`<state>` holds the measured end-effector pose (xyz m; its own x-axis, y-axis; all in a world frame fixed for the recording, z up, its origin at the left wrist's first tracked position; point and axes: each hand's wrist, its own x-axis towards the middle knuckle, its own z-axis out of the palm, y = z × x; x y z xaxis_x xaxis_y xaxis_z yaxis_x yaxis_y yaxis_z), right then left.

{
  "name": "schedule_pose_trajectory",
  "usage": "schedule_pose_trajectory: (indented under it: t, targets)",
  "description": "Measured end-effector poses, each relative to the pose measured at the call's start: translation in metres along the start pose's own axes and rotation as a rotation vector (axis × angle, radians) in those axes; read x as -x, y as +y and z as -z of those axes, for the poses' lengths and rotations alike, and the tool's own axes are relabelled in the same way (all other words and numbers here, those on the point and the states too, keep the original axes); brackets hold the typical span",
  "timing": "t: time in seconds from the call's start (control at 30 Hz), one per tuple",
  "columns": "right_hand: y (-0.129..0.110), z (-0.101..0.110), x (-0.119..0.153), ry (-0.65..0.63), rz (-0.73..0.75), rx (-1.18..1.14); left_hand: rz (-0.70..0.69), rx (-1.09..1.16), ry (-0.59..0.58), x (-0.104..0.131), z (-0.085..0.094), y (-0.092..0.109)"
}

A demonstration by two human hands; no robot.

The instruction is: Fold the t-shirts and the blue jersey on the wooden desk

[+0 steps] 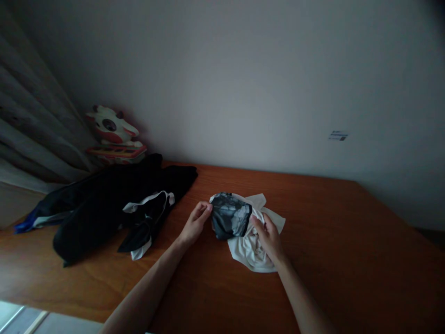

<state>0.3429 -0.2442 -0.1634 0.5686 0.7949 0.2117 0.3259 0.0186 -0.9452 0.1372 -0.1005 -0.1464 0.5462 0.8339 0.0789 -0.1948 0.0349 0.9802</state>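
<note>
A white shirt [243, 255] with a dark grey picture print [227, 218] lies bunched up in the middle of the table. My left hand [193, 225] pinches the left edge of the printed part between thumb and fingers. On the other side, my right hand [270, 237] is closed on the crumpled white cloth, its thumb near the print's right edge. White flaps of the shirt spread out behind and below the right hand. Folds hide the rest of the shirt's shape.
Black clothes [104, 208] with white trim are heaped on the left of the brown wooden table [333, 260]. Behind them a toy cow [113, 127] stands by the wall, next to a pale curtain [31, 120]. A small label [338, 136] is on the wall.
</note>
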Motion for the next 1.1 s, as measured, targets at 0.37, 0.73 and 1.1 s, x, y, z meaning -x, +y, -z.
schedule_pose_trajectory:
  t: [0.37, 0.73, 1.1]
  targets:
    - [0.016, 0.005, -0.007, 0.097, 0.171, -0.035, -0.038, -0.005, -0.084, 0.001, 0.007, 0.002]
    - [0.007, 0.004, -0.002, -0.009, 0.159, 0.088, 0.052, -0.179, -0.113, 0.001, 0.003, -0.003]
    - [0.004, 0.002, -0.003, 0.269, 0.198, 0.019, 0.223, 0.455, -0.031, 0.004, -0.005, 0.007]
